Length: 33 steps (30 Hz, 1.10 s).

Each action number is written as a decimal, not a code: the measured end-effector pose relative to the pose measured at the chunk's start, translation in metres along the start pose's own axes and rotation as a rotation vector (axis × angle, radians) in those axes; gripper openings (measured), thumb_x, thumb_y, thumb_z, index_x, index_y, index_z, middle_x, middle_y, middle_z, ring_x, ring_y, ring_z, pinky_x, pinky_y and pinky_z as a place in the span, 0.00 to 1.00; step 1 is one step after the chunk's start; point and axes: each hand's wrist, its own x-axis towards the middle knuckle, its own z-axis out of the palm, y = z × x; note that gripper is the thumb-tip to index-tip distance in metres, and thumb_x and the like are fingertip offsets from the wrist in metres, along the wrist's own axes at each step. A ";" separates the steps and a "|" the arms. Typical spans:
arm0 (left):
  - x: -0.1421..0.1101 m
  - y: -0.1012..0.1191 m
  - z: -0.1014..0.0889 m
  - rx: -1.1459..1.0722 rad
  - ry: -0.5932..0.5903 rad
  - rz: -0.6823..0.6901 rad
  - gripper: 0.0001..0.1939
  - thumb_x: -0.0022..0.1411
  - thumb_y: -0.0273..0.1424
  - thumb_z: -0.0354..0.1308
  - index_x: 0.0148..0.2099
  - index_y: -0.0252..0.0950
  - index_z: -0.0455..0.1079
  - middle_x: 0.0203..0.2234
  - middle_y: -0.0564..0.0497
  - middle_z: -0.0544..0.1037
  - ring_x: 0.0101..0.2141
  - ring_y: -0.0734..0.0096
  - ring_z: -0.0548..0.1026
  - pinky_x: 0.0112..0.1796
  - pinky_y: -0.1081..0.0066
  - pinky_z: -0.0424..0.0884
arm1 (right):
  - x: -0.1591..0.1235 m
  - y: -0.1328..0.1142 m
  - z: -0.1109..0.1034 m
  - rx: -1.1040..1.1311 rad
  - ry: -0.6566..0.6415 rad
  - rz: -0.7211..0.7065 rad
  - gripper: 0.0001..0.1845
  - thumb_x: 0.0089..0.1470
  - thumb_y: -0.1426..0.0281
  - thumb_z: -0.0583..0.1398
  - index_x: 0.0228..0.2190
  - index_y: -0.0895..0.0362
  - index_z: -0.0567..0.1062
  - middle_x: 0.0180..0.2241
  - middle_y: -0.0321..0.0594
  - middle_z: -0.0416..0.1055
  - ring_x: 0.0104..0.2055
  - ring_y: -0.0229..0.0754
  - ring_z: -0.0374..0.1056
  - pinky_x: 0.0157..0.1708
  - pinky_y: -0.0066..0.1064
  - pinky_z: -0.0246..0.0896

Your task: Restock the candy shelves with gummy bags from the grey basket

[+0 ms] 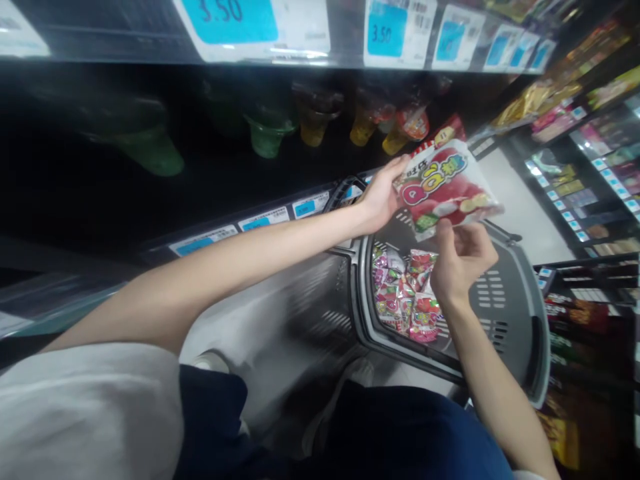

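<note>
A white and red bag of gummy candy [445, 183] with bright cartoon lettering is held up over the shopping basket. My left hand [383, 197] grips it by the left edge, fingers partly hidden behind it. At its lower edge, my right hand [463, 257] is closed in a pinch, thumb against the curled fingers. Behind the bag's top edge shows a red packet part with stripes [450, 130]; whether my left hand holds this too, I cannot tell. Below, several small candy packets [405, 293] lie in the grey basket [515, 293].
On the dark shelf to the left stand several jelly cups [270, 133] with green or yellow contents. Blue and white price tags [387, 33] line the shelf edges. More shelves of packaged goods [570, 187] run along the right. Behind the basket, pale floor [530, 200] shows.
</note>
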 end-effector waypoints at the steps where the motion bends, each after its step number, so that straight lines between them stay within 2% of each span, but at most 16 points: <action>1: 0.003 -0.001 -0.001 0.033 -0.013 0.052 0.16 0.70 0.36 0.54 0.57 0.41 0.70 0.47 0.49 0.80 0.50 0.61 0.77 0.53 0.59 0.73 | 0.003 0.006 0.000 0.072 0.026 0.148 0.13 0.52 0.60 0.69 0.30 0.55 0.76 0.26 0.33 0.71 0.26 0.37 0.68 0.27 0.32 0.69; 3: 0.007 -0.003 -0.004 0.097 -0.021 0.139 0.18 0.71 0.35 0.52 0.60 0.45 0.68 0.51 0.50 0.78 0.54 0.59 0.75 0.55 0.55 0.71 | 0.007 0.016 -0.001 0.222 0.004 0.400 0.17 0.44 0.58 0.73 0.29 0.55 0.76 0.28 0.34 0.73 0.28 0.37 0.70 0.28 0.31 0.71; 6: 0.011 -0.005 -0.007 0.133 -0.016 0.201 0.21 0.72 0.33 0.50 0.65 0.47 0.63 0.56 0.50 0.76 0.58 0.58 0.72 0.59 0.52 0.68 | 0.009 0.026 -0.001 0.352 -0.108 0.712 0.21 0.34 0.62 0.77 0.27 0.56 0.76 0.28 0.34 0.74 0.30 0.36 0.71 0.27 0.25 0.69; 9: 0.012 -0.006 -0.009 0.141 -0.010 0.228 0.24 0.72 0.33 0.50 0.68 0.48 0.59 0.58 0.50 0.74 0.60 0.57 0.70 0.60 0.50 0.66 | 0.005 0.027 -0.001 0.348 -0.243 0.841 0.22 0.31 0.65 0.78 0.30 0.56 0.79 0.29 0.36 0.76 0.29 0.35 0.71 0.24 0.22 0.66; 13: 0.013 -0.006 -0.010 0.170 -0.036 0.215 0.24 0.72 0.33 0.51 0.67 0.48 0.59 0.57 0.50 0.74 0.60 0.55 0.70 0.60 0.48 0.66 | -0.001 0.024 0.002 0.270 -0.394 0.782 0.21 0.33 0.65 0.78 0.31 0.57 0.80 0.30 0.39 0.77 0.29 0.38 0.72 0.26 0.26 0.67; 16: 0.012 -0.006 -0.010 0.185 -0.057 0.195 0.23 0.72 0.33 0.51 0.67 0.46 0.60 0.56 0.49 0.75 0.59 0.55 0.71 0.60 0.47 0.66 | -0.003 0.023 0.002 0.259 -0.443 0.754 0.23 0.34 0.64 0.77 0.35 0.56 0.81 0.33 0.39 0.78 0.30 0.40 0.73 0.29 0.30 0.71; 25: 0.009 -0.006 -0.009 0.138 -0.028 0.178 0.23 0.70 0.33 0.53 0.65 0.46 0.63 0.51 0.48 0.78 0.57 0.54 0.74 0.57 0.49 0.69 | -0.003 0.027 0.001 0.210 -0.434 0.708 0.23 0.32 0.61 0.78 0.31 0.57 0.79 0.29 0.39 0.77 0.29 0.41 0.72 0.29 0.33 0.71; 33: 0.007 -0.006 -0.008 0.171 -0.009 0.184 0.21 0.70 0.33 0.53 0.64 0.45 0.65 0.48 0.48 0.80 0.54 0.57 0.75 0.57 0.52 0.70 | -0.001 0.022 0.001 0.185 -0.433 0.676 0.25 0.30 0.63 0.78 0.32 0.57 0.79 0.31 0.38 0.77 0.29 0.39 0.69 0.30 0.33 0.69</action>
